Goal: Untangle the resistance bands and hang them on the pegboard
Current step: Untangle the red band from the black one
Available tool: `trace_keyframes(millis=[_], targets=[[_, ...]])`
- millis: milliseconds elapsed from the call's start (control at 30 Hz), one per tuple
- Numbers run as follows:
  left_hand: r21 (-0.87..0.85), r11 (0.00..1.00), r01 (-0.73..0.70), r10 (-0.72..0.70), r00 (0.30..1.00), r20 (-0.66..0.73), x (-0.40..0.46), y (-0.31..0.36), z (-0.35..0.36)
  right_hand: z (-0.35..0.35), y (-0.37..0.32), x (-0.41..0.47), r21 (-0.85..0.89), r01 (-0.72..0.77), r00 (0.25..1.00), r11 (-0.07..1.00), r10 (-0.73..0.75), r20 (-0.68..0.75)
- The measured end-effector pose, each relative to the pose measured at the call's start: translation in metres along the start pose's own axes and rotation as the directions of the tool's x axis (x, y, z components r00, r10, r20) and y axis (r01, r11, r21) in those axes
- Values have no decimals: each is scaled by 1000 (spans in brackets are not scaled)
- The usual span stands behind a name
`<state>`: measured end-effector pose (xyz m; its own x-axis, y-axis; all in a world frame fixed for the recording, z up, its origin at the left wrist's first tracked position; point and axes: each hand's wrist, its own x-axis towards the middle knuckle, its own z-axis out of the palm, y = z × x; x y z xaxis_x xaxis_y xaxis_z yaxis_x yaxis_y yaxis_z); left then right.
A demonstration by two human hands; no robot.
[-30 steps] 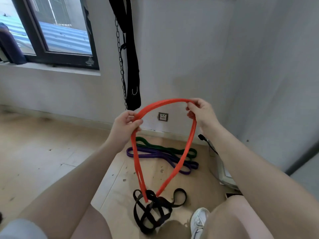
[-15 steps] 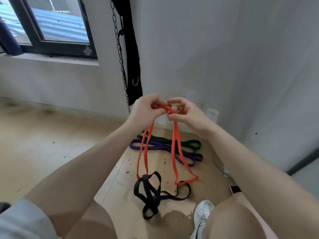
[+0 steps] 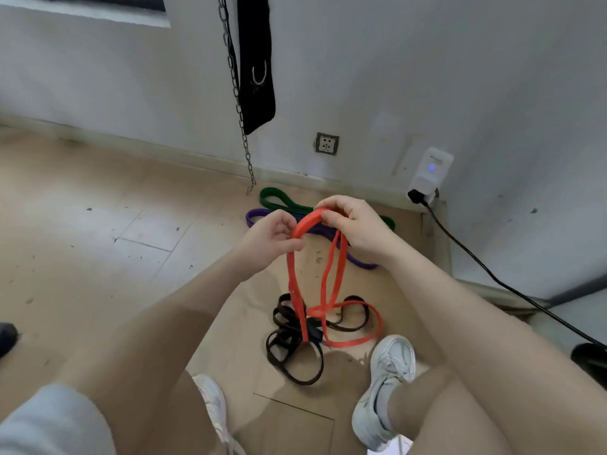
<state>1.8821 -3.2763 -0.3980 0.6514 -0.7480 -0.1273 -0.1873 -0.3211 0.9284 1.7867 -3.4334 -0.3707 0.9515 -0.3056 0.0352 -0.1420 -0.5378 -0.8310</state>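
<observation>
Both hands hold the top of an orange resistance band point(image 3: 338, 274). My left hand point(image 3: 269, 241) grips its left side and my right hand point(image 3: 354, 228) pinches the top fold. The band hangs in several strands down to the floor, where its lower loop lies across a tangled black band point(image 3: 289, 349). One orange strand passes through the black tangle. A green band point(image 3: 279, 200) and a purple band point(image 3: 361, 262) lie on the floor by the wall, partly hidden behind my hands. No pegboard is in view.
A black strap point(image 3: 256, 60) and a chain point(image 3: 236, 93) hang down the wall. A wall socket point(image 3: 326, 144), a white plugged-in device point(image 3: 430, 172) and its black cable point(image 3: 492, 274) are at the right. My shoes point(image 3: 384, 389) stand beside the bands on the wooden floor.
My hands came together from a wide spread, folding the orange band into hanging strands. They then dropped lower, and the band's lower loop now lies on the floor over the black band.
</observation>
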Motion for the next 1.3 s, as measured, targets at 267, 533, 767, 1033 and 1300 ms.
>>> trace_keyframes(millis=[267, 533, 767, 1033, 1300], targets=[[220, 975, 18, -24, 999, 25, 52, -53, 12, 5, 77, 54, -609, 54, 997, 792, -4, 83], [74, 935, 347, -354, 930, 105, 90, -137, 28, 40, 171, 96, -548, -285, 958, 787, 224, -177], [-123, 872, 474, -484, 873, -65, 105, -186, 48, 134, 219, 39, -511, -128, 974, 850, 206, 97], [-318, 829, 461, -510, 856, -88, 109, -199, 43, 216, 238, -2, -564, -265, 779, 782, 518, 353], [-323, 875, 362, -419, 899, -129, 102, -155, 28, 194, 203, 9, -307, -298, 821, 904, 407, 400]])
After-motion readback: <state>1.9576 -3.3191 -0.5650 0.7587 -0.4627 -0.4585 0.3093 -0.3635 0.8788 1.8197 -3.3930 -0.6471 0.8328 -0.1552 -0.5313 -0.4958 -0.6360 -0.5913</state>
